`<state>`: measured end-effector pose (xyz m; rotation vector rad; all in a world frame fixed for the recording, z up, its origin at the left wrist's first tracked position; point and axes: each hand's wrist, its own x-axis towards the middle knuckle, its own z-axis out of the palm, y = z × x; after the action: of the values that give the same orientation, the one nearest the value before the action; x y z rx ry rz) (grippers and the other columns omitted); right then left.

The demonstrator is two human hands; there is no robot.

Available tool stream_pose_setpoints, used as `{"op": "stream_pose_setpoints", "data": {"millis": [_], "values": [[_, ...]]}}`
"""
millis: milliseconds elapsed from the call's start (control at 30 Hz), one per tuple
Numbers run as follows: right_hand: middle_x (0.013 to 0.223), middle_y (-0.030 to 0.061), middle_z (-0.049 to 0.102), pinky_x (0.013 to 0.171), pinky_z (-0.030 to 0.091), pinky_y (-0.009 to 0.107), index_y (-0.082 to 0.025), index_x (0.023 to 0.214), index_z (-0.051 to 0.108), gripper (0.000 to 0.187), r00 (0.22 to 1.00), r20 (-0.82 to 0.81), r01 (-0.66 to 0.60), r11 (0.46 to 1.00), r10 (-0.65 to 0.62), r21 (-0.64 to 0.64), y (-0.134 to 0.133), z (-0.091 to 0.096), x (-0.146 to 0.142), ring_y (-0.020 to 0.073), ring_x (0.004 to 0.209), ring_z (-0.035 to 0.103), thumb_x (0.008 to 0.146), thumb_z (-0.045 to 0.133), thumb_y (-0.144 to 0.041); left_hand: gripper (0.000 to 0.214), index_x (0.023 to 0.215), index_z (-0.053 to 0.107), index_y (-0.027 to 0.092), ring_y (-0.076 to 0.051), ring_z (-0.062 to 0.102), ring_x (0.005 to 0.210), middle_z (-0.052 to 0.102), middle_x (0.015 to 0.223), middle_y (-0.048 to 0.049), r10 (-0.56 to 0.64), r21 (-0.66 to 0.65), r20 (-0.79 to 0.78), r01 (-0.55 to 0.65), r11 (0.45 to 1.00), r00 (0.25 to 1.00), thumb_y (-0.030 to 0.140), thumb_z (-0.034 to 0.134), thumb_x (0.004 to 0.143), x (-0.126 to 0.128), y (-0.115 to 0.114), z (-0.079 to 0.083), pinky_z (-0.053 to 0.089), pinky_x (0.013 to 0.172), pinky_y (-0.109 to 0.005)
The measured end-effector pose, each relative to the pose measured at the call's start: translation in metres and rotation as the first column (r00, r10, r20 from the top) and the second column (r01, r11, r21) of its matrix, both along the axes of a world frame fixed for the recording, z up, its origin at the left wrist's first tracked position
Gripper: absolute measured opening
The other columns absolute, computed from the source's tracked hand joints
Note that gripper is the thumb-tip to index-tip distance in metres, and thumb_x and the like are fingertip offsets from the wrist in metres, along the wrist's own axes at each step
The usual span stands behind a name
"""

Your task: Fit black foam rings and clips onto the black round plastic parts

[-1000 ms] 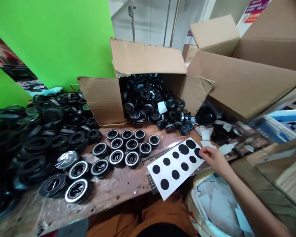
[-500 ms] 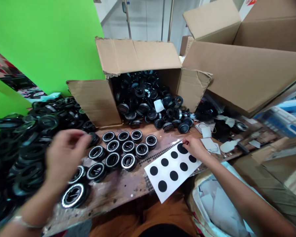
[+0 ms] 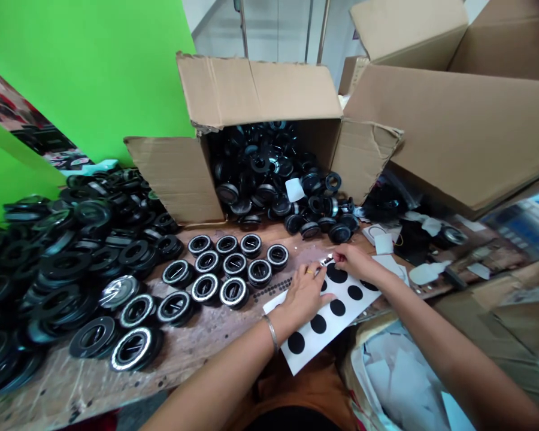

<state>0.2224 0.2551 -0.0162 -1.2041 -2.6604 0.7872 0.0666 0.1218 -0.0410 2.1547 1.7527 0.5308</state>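
A white sheet [image 3: 317,348] printed or stuck with several black discs, which look like round stickers, lies tilted at the table's front edge. My left hand [image 3: 306,293] rests flat across it, fingers stretched toward its far edge and covering some discs. At the far corner, my right hand [image 3: 348,261] has thumb and finger pinched together on the sheet's edge. A small black-and-white piece [image 3: 326,260] shows between the two hands; what it is stays unclear. To the left, several round black parts with silvery rings [image 3: 233,293] stand in loose rows.
A heap of black rings [image 3: 67,263] covers the table's left side. An open carton [image 3: 260,90] spills more black parts at the back. A bigger carton [image 3: 453,126] stands at right. A bag of white scraps [image 3: 397,371] sits below. Tiny dark dots [image 3: 273,288] line the table.
My left hand has come from the ring heap on the left over to the sheet. A shiny-topped disc and a flat ring now show at the left. My right hand stays at the sheet's far corner.
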Motion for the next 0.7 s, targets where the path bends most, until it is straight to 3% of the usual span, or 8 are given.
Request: {"op": "stream_pose_setpoints", "data": {"millis": [200, 333, 400, 500, 600, 700], "values": [[0.084, 0.0066, 0.059, 0.075, 0.043, 0.031, -0.021, 0.073, 0.056, 0.016, 0.982, -0.096, -0.150, 0.980, 0.164, 0.134, -0.023, -0.006, 0.016, 0.0206, 0.083, 0.055, 0.084, 0.047, -0.013, 0.069, 0.138, 0.041, 0.018, -0.030, 0.040, 0.113, 0.045, 0.137, -0.0089, 0.009, 0.028, -0.057, -0.007, 1.000, 0.998, 0.047, 0.065, 0.080, 0.002, -0.001, -0.004, 0.041, 0.093, -0.043], [0.086, 0.0078, 0.059, 0.077, 0.044, 0.034, -0.022, 0.080, 0.057, 0.018, 0.947, -0.251, -0.157, 0.972, 0.199, 0.177, -0.044, -0.006, 0.040, 0.0222, 0.086, 0.056, 0.092, 0.044, -0.022, 0.069, 0.137, 0.043, 0.018, -0.029, 0.041, 0.110, 0.047, 0.134, -0.0092, 0.008, 0.029, -0.054, -0.007, 1.000, 0.999, 0.049, 0.065, 0.079, 0.001, 0.000, -0.003, 0.041, 0.090, -0.043], [0.086, 0.0066, 0.060, 0.076, 0.045, 0.033, -0.022, 0.081, 0.058, 0.013, 0.925, -0.365, -0.077, 0.992, 0.109, 0.100, -0.053, -0.001, 0.053, 0.0211, 0.083, 0.056, 0.091, 0.049, -0.026, 0.068, 0.136, 0.043, 0.019, -0.029, 0.042, 0.109, 0.047, 0.134, -0.0092, 0.004, 0.032, -0.048, -0.002, 0.999, 0.999, 0.049, 0.065, 0.079, 0.001, 0.000, -0.003, 0.041, 0.090, -0.043], [0.085, 0.0042, 0.060, 0.068, 0.044, 0.029, -0.022, 0.081, 0.058, 0.012, 0.807, -0.556, 0.172, 0.980, -0.200, -0.103, -0.063, 0.009, 0.067, 0.0183, 0.077, 0.056, 0.084, 0.063, -0.032, 0.064, 0.135, 0.044, 0.019, -0.030, 0.042, 0.111, 0.048, 0.132, -0.0100, -0.003, 0.033, -0.026, 0.003, 0.999, 1.000, 0.048, 0.063, 0.081, 0.001, 0.001, -0.003, 0.041, 0.090, -0.043], [0.071, 0.0004, 0.057, 0.057, 0.040, 0.025, -0.021, 0.081, 0.058, 0.021, 0.633, -0.605, 0.298, 0.874, -0.482, -0.384, -0.070, 0.017, 0.067, 0.0131, 0.061, 0.051, 0.078, 0.071, -0.037, 0.069, 0.134, 0.044, 0.018, -0.032, 0.042, 0.113, 0.047, 0.131, -0.0127, -0.007, 0.012, 0.052, 0.006, 1.000, 0.999, 0.049, 0.068, 0.077, 0.001, -0.002, 0.003, 0.039, 0.092, -0.046], [0.057, -0.0023, 0.053, 0.051, 0.035, 0.023, -0.018, 0.078, 0.059, 0.027, 0.600, -0.552, 0.236, 0.787, -0.579, -0.569, -0.078, 0.021, 0.050, 0.0107, 0.052, 0.046, 0.074, 0.074, -0.041, 0.074, 0.130, 0.045, 0.020, -0.031, 0.044, 0.113, 0.049, 0.127, -0.0124, 0.002, 0.009, 0.302, -0.005, 1.000, 0.953, 0.050, 0.075, 0.069, -0.004, -0.013, 0.019, 0.038, 0.095, -0.045]]}}
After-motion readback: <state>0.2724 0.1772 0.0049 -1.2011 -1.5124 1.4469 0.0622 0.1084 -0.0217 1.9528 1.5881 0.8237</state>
